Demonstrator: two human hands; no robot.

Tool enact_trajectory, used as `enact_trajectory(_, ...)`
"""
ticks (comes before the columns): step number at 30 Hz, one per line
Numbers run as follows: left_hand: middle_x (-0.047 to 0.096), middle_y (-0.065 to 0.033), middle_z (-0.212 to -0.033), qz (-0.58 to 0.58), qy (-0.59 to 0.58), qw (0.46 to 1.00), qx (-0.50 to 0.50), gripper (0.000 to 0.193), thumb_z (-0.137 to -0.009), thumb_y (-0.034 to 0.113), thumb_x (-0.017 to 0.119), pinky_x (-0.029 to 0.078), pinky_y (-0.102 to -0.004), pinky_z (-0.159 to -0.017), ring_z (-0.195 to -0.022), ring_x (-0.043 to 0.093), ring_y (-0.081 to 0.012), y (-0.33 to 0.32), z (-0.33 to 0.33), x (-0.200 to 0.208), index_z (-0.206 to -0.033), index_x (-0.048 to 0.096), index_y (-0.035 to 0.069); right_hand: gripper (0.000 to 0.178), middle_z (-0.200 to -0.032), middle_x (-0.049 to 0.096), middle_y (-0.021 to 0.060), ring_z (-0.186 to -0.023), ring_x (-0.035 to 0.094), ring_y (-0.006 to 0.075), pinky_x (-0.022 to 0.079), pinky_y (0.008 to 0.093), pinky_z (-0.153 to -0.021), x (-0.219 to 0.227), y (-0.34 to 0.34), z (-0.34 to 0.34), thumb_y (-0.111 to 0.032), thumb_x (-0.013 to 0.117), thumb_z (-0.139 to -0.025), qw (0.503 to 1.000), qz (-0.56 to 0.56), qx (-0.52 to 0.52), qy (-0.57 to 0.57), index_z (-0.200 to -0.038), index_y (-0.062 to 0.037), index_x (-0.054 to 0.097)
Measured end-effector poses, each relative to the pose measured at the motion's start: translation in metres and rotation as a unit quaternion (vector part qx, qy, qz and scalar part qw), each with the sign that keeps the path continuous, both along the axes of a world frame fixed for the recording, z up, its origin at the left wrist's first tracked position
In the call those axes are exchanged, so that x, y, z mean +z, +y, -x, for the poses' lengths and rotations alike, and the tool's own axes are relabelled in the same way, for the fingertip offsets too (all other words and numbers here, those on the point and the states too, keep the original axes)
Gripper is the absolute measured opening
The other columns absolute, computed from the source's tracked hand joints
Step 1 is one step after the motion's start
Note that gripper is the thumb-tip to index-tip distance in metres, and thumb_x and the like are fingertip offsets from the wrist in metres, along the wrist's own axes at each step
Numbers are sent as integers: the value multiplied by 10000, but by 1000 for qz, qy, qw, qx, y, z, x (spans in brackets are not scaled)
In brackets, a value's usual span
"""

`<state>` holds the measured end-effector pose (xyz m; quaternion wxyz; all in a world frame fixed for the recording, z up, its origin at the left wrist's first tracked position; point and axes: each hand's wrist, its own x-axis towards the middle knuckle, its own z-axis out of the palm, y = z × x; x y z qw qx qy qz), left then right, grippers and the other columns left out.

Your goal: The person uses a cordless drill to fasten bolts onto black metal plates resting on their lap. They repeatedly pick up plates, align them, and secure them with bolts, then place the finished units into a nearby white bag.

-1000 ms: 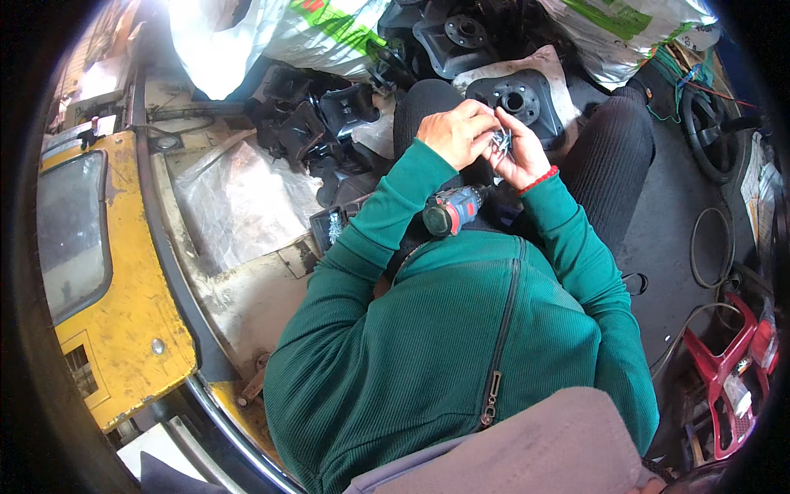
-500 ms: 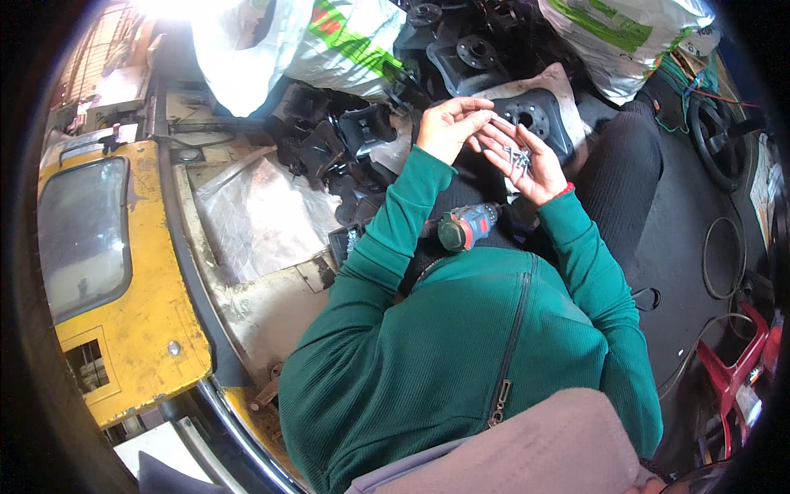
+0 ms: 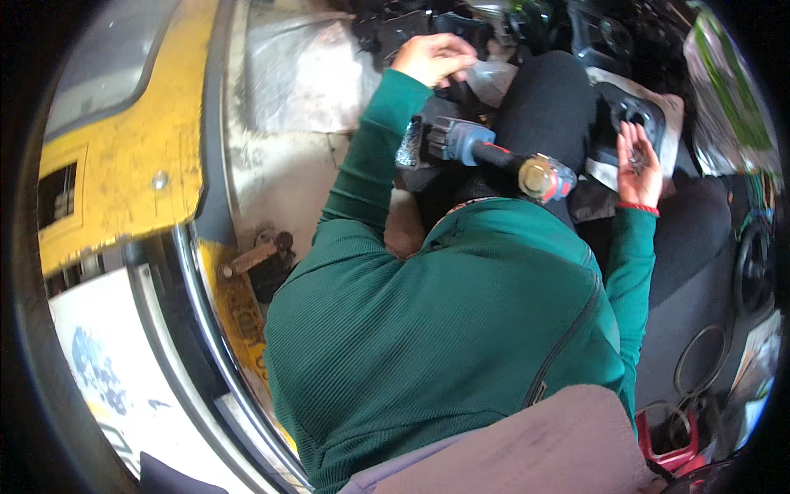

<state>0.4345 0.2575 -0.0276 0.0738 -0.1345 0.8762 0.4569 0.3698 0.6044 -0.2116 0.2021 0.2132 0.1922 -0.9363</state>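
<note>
My left hand (image 3: pixel 434 59) is raised at the top of the view, thumb and fingers brought together. Whether something small is between its fingertips I cannot make out. My right hand (image 3: pixel 640 174) lies palm up with a few small metal screws (image 3: pixel 636 163) in its palm, fingers extended. Beyond its fingertips is a black moulded part with a round flange (image 3: pixel 646 115). A blue-and-red cordless drill (image 3: pixel 496 154) rests across my lap between my arms. Beside my left forearm stands a small container of shiny hardware (image 3: pixel 409 144).
On the left are a worn yellow panel (image 3: pixel 177 107) and a pale surface with a clear plastic sheet (image 3: pixel 309 78). Dark parts (image 3: pixel 395 33) crowd the far side. A white-and-green bag (image 3: pixel 724 90) stands at the far right, above a black steering wheel (image 3: pixel 753 272) and a red frame (image 3: pixel 671 445).
My hands have moved apart: the left away from the screws toward the dark parts, the right staying palm up with the screws. The whole view has swung left.
</note>
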Motion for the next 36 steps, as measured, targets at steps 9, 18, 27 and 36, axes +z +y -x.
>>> enact_trajectory(9, 681, -89, -797, 374, -151, 891, 210, 155, -748, 214, 663, 512, -350, -736, -699, 652, -218, -137, -126, -120, -872, 676, 123, 407, -1373, 376, 244, -1290, 377, 338, 388, 417, -1055, 7, -8, 2, 3, 462, -897, 999, 5, 9, 39, -1282, 115, 396)
enact_trajectory(18, 662, -144, -829, 504, -109, 834, 194, 146, -801, 256, 612, 505, -451, -724, -822, 642, -343, -117, -142, -156, -875, 625, 130, 454, -1409, 368, 183, -1310, 362, 295, 412, 380, -1034, -1, -8, 3, -17, 437, -924, 996, 11, 42, 78, -1362, 34, 326)
enact_trajectory(27, 661, -137, -977, 532, -215, 809, 130, 252, -821, 347, 597, 505, -453, -778, -891, 643, -336, -125, -141, -174, -966, 658, 151, 503, -1407, 359, 214, -1304, 371, 306, 418, 400, -1021, -14, -7, 4, -149, 461, -930, 983, 117, 101, 99, -1361, 63, 311)
enact_trajectory(36, 634, -97, -1103, 137, -50, 974, -175, 494, -751, 246, 691, 507, -322, -794, -864, 625, -170, -21, -62, -17, -1198, 581, 66, 537, -1411, 372, 180, -1324, 335, 331, 358, 439, -1062, 21, -23, -3, 2, 470, -839, 984, 122, 101, 86, -1356, 32, 332)
